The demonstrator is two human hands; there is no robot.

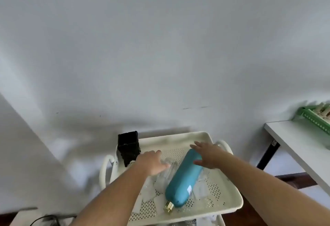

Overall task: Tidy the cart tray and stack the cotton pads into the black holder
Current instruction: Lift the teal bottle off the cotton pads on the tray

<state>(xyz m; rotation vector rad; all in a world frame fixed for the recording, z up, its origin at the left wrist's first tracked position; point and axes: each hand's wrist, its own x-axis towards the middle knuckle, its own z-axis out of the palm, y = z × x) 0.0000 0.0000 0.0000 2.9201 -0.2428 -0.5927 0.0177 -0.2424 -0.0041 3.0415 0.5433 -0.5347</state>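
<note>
A cream perforated cart tray [230, 200] stands below me against the wall. A teal bottle [184, 179] with a gold cap lies on its side across the tray, cap toward me. Square white cotton pads [200, 191] are scattered flat around and under it. The black holder [129, 148] stands upright at the tray's far left corner. My left hand [153, 163] rests on something clear just left of the bottle, blurred; whether it grips is unclear. My right hand [208, 156] hovers with fingers spread over the bottle's far end.
A white table [300, 147] with a black leg stands to the right, carrying a green tray [316, 116] at its far edge. The wall rises directly behind the cart. Dark cables [46, 220] lie on the floor at lower left.
</note>
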